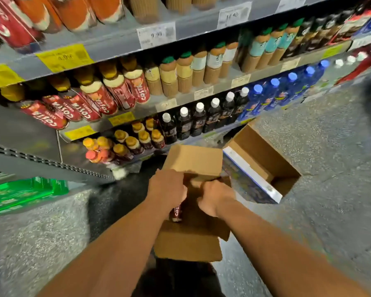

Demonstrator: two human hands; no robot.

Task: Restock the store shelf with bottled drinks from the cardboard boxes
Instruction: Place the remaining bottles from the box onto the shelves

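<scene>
Premises: a retail shop, drinks aisle. Tiered grey metal shelving [116,42] spans the upper frame. It carries rows of red-labelled coffee bottles [135,86], tan green-capped bottles [168,76] and blue water bottles [272,93]. Yellow price tags [64,57] and white price tags [156,35] line the shelf edges. Open brown cardboard boxes [266,155] stand on the speckled grey floor [330,168], lower centre.

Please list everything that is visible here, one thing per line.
Open brown cardboard box: one, brown, floor centre.
Red-labelled bottle: one visible, red, inside it.
Second open cardboard box: one, brown with blue-white side, right.
Red-labelled gold-capped bottles: many, left shelf.
Beige green-capped bottles: many, middle shelf.
Dark white-capped bottles: several, lower shelf.
Blue blue-capped bottles: several, lower right.
Green packs: several, floor left.
Left hand, right hand: both reach into first box.
</scene>
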